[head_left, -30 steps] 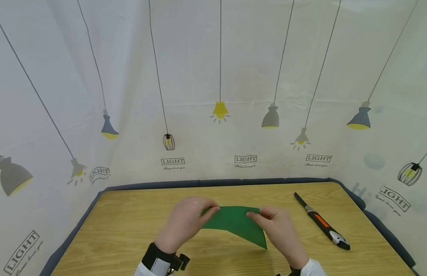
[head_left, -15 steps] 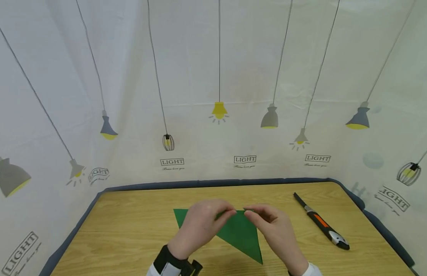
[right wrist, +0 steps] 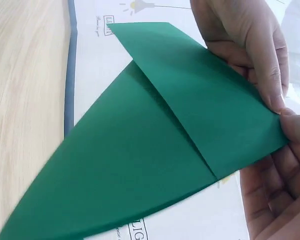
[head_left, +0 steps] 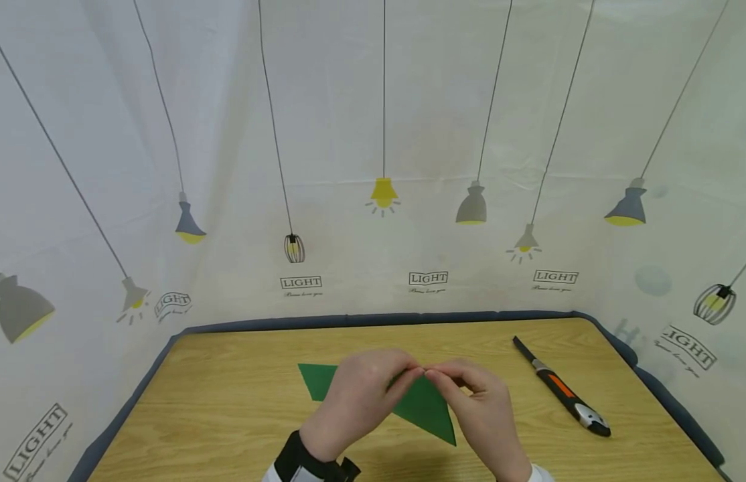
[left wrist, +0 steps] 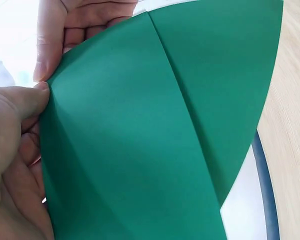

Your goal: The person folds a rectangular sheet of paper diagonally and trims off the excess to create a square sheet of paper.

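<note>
A folded sheet of green paper [head_left: 426, 410] is held up over the table by both hands. My left hand [head_left: 365, 395] pinches its top edge between thumb and forefinger. Right beside those fingertips, my right hand [head_left: 483, 410] pinches the same edge. The left wrist view shows the green paper [left wrist: 125, 125] bowed, with one layer folded across another along a straight slanting edge. In the right wrist view, the overlapping flap of the paper [right wrist: 200, 100] narrows toward the pinched spot. Part of the sheet is hidden behind the left hand in the head view.
A utility knife [head_left: 568, 395] with a black and orange handle lies on the wooden table [head_left: 228, 402] to the right of the hands. Dark blue edging [head_left: 349, 320] borders the table, and a white lamp-printed curtain [head_left: 349, 134] surrounds it.
The left hand has moved right along the paper's upper edge until its fingertips meet the right hand's. The paper now sticks out to the left behind the left hand. The knife has not moved.
</note>
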